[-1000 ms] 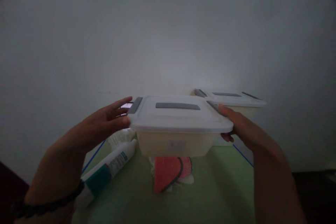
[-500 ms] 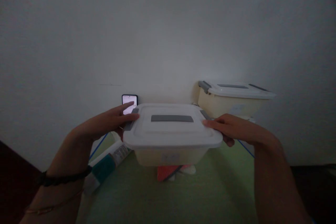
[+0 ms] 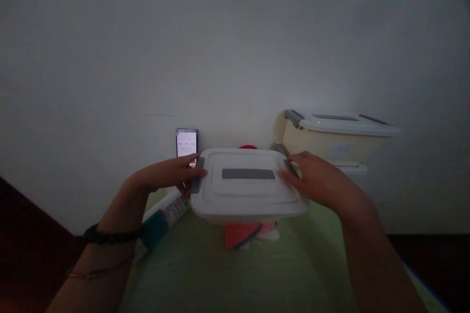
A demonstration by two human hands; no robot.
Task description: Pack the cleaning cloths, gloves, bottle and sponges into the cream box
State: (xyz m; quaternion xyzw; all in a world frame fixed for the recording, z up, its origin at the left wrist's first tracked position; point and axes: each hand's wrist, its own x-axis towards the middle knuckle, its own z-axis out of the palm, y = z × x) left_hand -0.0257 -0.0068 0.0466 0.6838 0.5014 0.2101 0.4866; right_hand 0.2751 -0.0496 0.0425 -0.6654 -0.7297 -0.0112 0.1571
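Observation:
Between my hands is a storage box (image 3: 246, 195) with a white lid and grey latches, seen mostly from above. My left hand (image 3: 172, 173) grips its left end, thumb on top by the latch and fingers underneath the rim. At the other end, my right hand (image 3: 317, 178) is slightly blurred, its thumb on the lid and its fingers around the right latch, which looks tilted outward. Beneath the front of the box, a red and white flat piece (image 3: 242, 234) shows on the green table. The box's underside is hidden.
A lit phone (image 3: 186, 144) with a timer leans against the wall. Left of the box lies a white and teal tube-like pack (image 3: 161, 222). Another lidded box (image 3: 330, 142) stands back right, on a further white lid. Something red (image 3: 248, 147) peeks out behind the held box.
The held box has tipped so less of its front wall shows, and something red appears behind it. My right hand has moved inward over the right latch. The view has shifted slightly.

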